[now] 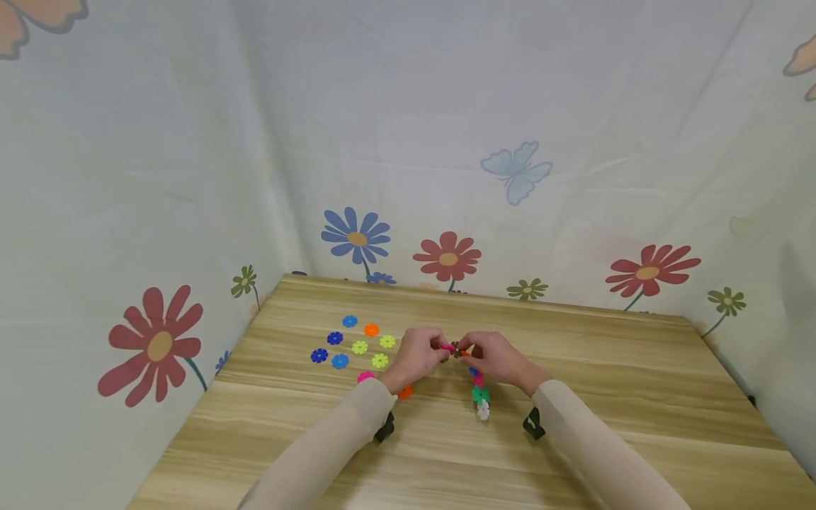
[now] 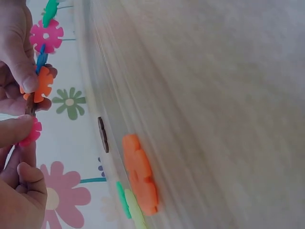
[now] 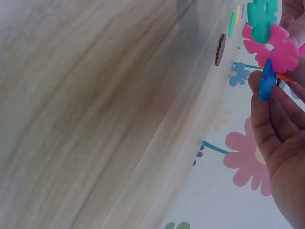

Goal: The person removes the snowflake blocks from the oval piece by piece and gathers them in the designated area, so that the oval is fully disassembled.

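Note:
Just above the table, my left hand (image 1: 417,355) pinches a pink notched flower disc (image 2: 33,132) between thumb and fingers. My right hand (image 1: 502,360) grips an orange flower disc (image 2: 45,85) at the end of a chain. A brown disc (image 2: 30,105) stands between the orange and pink ones, at the fingertips of both hands. From the orange disc the chain runs through a blue disc (image 3: 268,82), another pink disc (image 3: 272,46) and a green disc (image 3: 262,20). A white disc (image 1: 483,411) hangs at its lower end.
Left of the hands, several loose discs lie flat on the wooden table (image 1: 605,397), among them a dark blue disc (image 1: 319,355), a yellow-green disc (image 1: 360,347) and an orange one (image 1: 372,330). A loose brown disc (image 2: 103,135) lies near the left hand. Flower-printed curtain (image 1: 414,127) encloses the table.

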`<state>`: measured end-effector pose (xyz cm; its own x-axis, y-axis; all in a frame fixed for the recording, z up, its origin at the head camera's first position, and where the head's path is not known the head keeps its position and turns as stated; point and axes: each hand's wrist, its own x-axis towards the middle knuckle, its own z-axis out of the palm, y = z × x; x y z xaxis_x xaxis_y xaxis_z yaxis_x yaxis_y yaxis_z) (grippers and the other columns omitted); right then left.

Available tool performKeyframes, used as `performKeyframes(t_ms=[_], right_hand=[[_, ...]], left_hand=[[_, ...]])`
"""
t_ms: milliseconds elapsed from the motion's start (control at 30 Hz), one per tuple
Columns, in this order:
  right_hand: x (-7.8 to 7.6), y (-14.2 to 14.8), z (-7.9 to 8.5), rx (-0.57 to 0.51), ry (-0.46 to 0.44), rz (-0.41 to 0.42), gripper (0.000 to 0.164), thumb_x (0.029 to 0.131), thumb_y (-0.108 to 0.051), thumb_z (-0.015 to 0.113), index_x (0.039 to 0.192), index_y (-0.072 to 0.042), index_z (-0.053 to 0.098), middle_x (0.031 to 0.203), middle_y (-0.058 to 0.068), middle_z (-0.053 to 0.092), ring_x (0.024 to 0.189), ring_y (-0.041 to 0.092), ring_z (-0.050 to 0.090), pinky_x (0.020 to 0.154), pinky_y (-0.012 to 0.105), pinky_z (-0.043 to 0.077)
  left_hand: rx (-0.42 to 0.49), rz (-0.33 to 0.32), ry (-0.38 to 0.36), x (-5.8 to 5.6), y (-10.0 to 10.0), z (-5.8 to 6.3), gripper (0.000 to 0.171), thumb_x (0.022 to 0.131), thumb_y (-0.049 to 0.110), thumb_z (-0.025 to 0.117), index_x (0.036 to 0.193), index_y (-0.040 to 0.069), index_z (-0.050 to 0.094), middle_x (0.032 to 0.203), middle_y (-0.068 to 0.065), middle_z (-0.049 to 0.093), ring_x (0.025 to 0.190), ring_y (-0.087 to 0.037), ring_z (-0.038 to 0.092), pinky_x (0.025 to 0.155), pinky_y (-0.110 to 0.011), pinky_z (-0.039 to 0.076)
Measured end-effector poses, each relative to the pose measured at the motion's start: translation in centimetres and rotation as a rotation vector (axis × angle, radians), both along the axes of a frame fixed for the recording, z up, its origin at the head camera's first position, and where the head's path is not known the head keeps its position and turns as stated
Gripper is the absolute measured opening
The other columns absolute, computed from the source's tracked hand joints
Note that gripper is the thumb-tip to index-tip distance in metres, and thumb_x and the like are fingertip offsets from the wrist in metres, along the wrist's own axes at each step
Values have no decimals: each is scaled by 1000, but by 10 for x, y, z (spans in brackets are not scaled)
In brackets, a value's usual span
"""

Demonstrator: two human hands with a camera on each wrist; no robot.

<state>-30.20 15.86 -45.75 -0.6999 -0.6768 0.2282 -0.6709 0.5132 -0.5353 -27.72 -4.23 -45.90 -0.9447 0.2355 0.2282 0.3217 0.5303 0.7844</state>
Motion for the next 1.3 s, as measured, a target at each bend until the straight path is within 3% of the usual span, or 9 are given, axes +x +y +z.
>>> performKeyframes(t_ms=[300, 467, 700, 967, 1300], right_hand=[[1, 1, 0, 9, -4, -24, 13, 86, -10, 70, 98, -13, 65, 90, -6, 64, 64, 5, 54, 59, 23, 49], [1, 3, 0, 2, -15, -10, 13, 86, -10, 70, 99, -11, 65, 91, -4, 64, 65, 6, 54, 59, 23, 49], [1, 8, -3, -2, -16, -20, 12, 86, -11, 69, 97, -11, 65, 89, -5, 64, 64, 5, 54, 58, 23, 48], [3, 11, -4, 32, -24, -55, 11, 87, -13, 69, 98, -13, 65, 86, -7, 62, 65, 6, 54, 59, 23, 48], [5, 12, -2, 32, -19, -44, 11, 88, -14, 68, 99, -12, 65, 87, -7, 62, 65, 4, 54, 58, 23, 48]], left_hand=[[-22, -25, 5, 3, -5, 3, 6, 83, 6, 73, 82, 8, 67, 76, 1, 67, 66, -7, 58, 60, -22, 49], [25, -42, -58, 6, -12, 10, 7, 84, 9, 72, 83, 8, 65, 79, -1, 68, 69, -10, 59, 64, -24, 50], [27, 11, -114, 5, -23, 10, 10, 85, 18, 72, 90, 15, 63, 83, 5, 63, 78, -12, 59, 70, -26, 51], [27, 15, -131, 0, -39, 4, 23, 86, 17, 71, 107, 8, 64, 88, 1, 64, 80, -15, 59, 66, -26, 52], [-33, -4, -204, -1, -50, 7, 32, 87, 11, 69, 117, 3, 63, 96, -1, 63, 85, -17, 58, 71, -28, 52]])
